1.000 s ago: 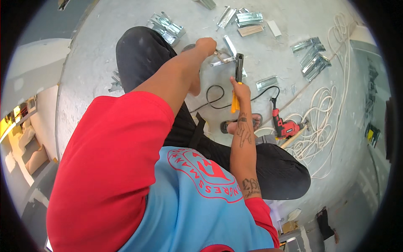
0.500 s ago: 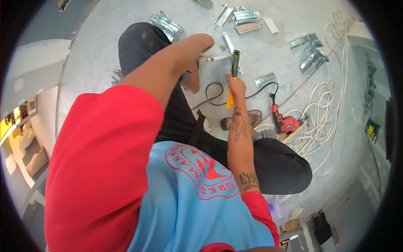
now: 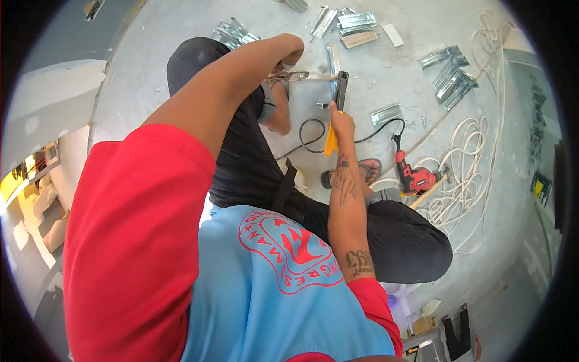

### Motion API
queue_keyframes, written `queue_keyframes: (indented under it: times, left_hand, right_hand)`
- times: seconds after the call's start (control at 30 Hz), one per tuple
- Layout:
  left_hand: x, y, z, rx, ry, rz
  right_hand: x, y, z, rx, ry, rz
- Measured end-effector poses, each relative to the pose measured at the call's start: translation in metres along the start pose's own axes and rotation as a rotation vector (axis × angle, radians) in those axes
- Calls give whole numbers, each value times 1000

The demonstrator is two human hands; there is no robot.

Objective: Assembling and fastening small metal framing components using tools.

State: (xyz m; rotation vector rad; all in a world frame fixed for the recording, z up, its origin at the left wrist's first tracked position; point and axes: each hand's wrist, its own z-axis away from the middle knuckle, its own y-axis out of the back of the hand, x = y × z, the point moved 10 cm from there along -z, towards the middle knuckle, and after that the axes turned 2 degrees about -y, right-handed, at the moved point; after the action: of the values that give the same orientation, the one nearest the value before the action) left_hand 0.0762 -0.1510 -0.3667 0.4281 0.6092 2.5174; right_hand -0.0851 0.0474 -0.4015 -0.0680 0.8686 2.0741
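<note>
My left hand (image 3: 292,47) is bent inward at the wrist, its fingers mostly hidden, closed around a silver tool that looks like locking pliers (image 3: 294,76). A thin pale strip runs from the pliers' jaws to the dark end of another tool. That one, a yellow-handled tool with a long black bar-shaped front (image 3: 331,142), is gripped in my right hand (image 3: 342,122), thumb along the top. Its exact kind is not clear from above. Behind the black part lies a narrow silver metal channel piece (image 3: 333,59), partly covered by the tools.
Cut metal channel pieces lie in piles at the far side (image 3: 357,23) and the right (image 3: 449,81). A red drill (image 3: 416,179) with a black cord sits by my right knee, beside a tangled white cable (image 3: 461,181). My sandalled foot (image 3: 369,169) is below my right hand.
My left hand has shifted slightly left and nearer, and more of the silver pliers shows. The black-fronted tool stays almost in place. The view has moved a little.
</note>
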Motion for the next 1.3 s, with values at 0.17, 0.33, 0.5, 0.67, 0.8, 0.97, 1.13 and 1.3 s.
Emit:
queue_keyframes:
  times: [0.17, 0.33, 0.5, 0.67, 0.8, 0.97, 1.13, 1.3]
  left_hand:
    - [-55, -102, -60, -637, 281, 237]
    - [-60, -160, -59, -1146, 118, -18]
    - [62, -12, 9, 271, -59, -260]
    - [-31, -13, 62, 254, 423, -365]
    - [-47, 15, 73, 592, 277, -367]
    - [-43, 56, 62, 541, 405, -541]
    - [-69, 64, 48, 821, 330, 161]
    - [16, 49, 17, 806, 236, -123]
  right_hand:
    - [-10, -5, 1, -34, 25, -79]
    - [-35, -8, 2, -34, 74, -26]
    - [70, -1, -10, 14, -129, -91]
    - [3, -14, -13, -42, 25, -103]
    - [-8, 1, -13, 138, 85, -229]
    - [23, -2, -20, 87, -8, -239]
    - [18, -14, -26, -53, -30, -464]
    - [43, -18, -24, -39, -85, -539]
